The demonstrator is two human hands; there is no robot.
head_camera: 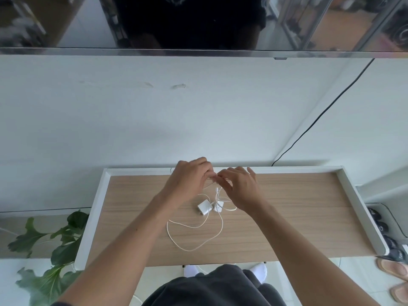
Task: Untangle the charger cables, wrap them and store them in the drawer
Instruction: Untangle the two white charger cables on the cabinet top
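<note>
A person in dark shorts and white socks stands at a wood-topped table (287, 217) with a raised white rim, working on a tangle of white cables (194, 237). Nearest the body, a long loop of cable lies slack on the wood, curling back toward two small white plugs (204, 207) set side by side at mid-table. Just beyond them, the left hand (189, 180) and right hand (239, 188) meet above the surface, fingertips pinched together on strands that rise from the plugs; exactly how many strands each hand holds cannot be made out.

The cable looks thin, light and limp, likely to kink or re-knot if pulled hard, so the safer hold is judged to be close to a crossing, with the plugs left as anchors. The plugs look rigid and smooth, easy to grip by their flat sides.

No drawer is in view. No brand, label or writing can be read. Behind the table, a black cord (326, 107) runs up the pale wall to a dark screen (198, 23).
</note>
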